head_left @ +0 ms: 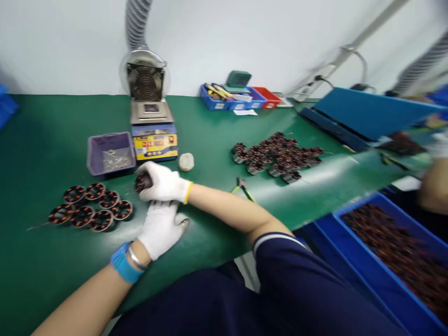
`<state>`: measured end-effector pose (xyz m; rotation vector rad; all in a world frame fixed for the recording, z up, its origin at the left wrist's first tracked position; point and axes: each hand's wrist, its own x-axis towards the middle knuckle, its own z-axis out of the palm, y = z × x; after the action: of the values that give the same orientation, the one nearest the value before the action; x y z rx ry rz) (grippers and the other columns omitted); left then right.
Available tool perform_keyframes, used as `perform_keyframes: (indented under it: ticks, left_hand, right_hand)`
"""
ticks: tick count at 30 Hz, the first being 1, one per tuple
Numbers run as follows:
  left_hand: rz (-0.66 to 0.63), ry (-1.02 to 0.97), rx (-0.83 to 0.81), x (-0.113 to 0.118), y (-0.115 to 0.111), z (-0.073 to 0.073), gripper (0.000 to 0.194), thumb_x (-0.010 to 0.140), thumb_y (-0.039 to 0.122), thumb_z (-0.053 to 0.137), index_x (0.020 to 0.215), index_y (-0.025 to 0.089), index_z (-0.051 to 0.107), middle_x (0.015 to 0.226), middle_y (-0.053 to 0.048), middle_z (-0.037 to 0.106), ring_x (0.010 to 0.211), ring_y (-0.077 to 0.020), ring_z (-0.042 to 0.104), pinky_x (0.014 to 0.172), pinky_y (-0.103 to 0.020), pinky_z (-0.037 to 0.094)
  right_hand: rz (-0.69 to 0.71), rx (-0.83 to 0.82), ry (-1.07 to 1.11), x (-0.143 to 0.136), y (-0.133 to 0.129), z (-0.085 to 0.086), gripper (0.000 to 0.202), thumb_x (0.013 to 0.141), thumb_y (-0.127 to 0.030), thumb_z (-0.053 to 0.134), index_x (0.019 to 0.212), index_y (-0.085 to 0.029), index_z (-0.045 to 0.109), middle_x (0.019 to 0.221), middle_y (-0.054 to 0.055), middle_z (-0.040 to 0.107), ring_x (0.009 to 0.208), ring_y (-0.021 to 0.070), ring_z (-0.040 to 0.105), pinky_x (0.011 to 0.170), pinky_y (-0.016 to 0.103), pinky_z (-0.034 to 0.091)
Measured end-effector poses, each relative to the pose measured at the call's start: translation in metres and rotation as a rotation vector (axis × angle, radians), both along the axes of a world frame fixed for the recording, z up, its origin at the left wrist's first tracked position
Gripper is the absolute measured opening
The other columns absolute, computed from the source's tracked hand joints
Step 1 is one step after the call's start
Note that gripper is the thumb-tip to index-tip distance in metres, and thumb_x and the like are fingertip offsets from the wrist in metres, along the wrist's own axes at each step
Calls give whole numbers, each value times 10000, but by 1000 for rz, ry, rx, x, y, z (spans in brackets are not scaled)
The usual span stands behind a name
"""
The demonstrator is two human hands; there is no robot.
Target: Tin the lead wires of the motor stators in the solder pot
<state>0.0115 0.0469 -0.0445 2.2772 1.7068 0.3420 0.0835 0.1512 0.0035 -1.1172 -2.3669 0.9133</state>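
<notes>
My right hand point(164, 182), in a white glove, grips a dark motor stator point(143, 182) wound with copper just in front of the solder pot point(154, 140). Below it lies my left hand point(160, 229), also gloved, with a blue band at the wrist. Its thumb points away from the other fingers, and its fingertips are partly hidden behind my right hand; nothing shows in it. To the left, several ring-shaped stators point(82, 216) sit grouped on the green table point(196, 261). A round pale pad point(186, 162) rests right of the solder pot.
A purple tray point(94, 156) with small bits adjoins the solder pot. Green-handled cutters point(248, 191) and a cluster of stators point(276, 154) lie to the right. Blue bins point(219, 103) stand by the wall. A large blue crate point(353, 233) and another person's arm point(434, 182) are at far right.
</notes>
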Motion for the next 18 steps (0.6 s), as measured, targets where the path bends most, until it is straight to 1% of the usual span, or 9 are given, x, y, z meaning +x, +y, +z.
perform_keyframes:
  ticks: [3, 5, 8, 10, 12, 13, 15, 16, 18]
  left_hand:
    - [66, 110, -186, 5, 0, 0, 475, 885, 484, 576, 1152, 105, 684, 1041, -203, 731, 1030, -378, 694, 948, -488, 524]
    - [122, 151, -215, 7, 1, -2, 498, 898, 514, 537, 1125, 95, 683, 1029, -217, 730, 972, -384, 712, 900, -490, 542]
    - [233, 10, -48, 7, 2, -8, 577, 868, 521, 560, 1213, 66, 642, 1212, -269, 676, 1202, -446, 620, 1039, -554, 471]
    - [365, -188, 86, 5, 1, -12, 746, 832, 550, 590, 1352, 18, 546, 1447, -316, 509, 1401, -481, 435, 1144, -583, 374]
    - [499, -373, 154, 1, 0, -15, 897, 823, 580, 595, 1475, -7, 411, 1612, -323, 266, 1496, -474, 274, 1208, -576, 287]
    - [545, -443, 159, -1, -1, -16, 927, 832, 589, 587, 1513, 3, 361, 1647, -307, 182, 1515, -461, 231, 1225, -566, 258]
    - [586, -531, 142, -3, -3, -18, 922, 851, 596, 576, 1549, 47, 326, 1672, -271, 140, 1530, -430, 207, 1244, -547, 225]
    - [583, -555, 134, -3, -4, -19, 910, 857, 593, 577, 1553, 63, 327, 1673, -262, 147, 1535, -420, 200, 1248, -541, 218]
    - [553, -580, 136, -2, -6, -21, 882, 861, 569, 591, 1551, 80, 339, 1675, -255, 148, 1542, -412, 182, 1250, -548, 211]
  right_hand:
    - [94, -39, -45, -17, -8, -17, 572, 663, -424, 814, 1170, -262, 603, 1102, -9, 717, 945, 203, 722, 801, 292, 612]
    - [168, -69, -57, -18, -5, -13, 648, 635, -456, 832, 1197, -231, 603, 1125, 7, 721, 952, 212, 726, 801, 281, 612]
    - [221, -34, 28, 12, 0, 9, 815, 649, -512, 824, 1342, -186, 546, 1329, 57, 660, 1151, 243, 677, 939, 287, 579]
    - [38, 105, 80, 52, 6, 22, 837, 694, -545, 785, 1406, -208, 503, 1426, 61, 599, 1278, 259, 601, 1062, 331, 515]
    - [-329, 257, 10, 102, 15, 27, 783, 771, -533, 710, 1439, -204, 467, 1408, 86, 602, 1279, 266, 586, 1097, 389, 475]
    - [-491, 336, -83, 128, 21, 26, 769, 793, -484, 684, 1455, -174, 447, 1381, 117, 614, 1260, 276, 587, 1090, 407, 465]
    - [-751, 369, -373, 175, 34, 17, 724, 813, -389, 649, 1459, -135, 443, 1314, 166, 642, 1198, 319, 600, 1058, 459, 443]
    - [-820, 346, -524, 194, 40, 11, 699, 800, -344, 650, 1433, -110, 468, 1262, 191, 661, 1179, 342, 596, 1054, 485, 417]
    - [-821, 330, -710, 220, 48, -1, 565, 831, -255, 585, 1368, -86, 528, 1212, 216, 678, 1232, 351, 547, 1091, 510, 336]
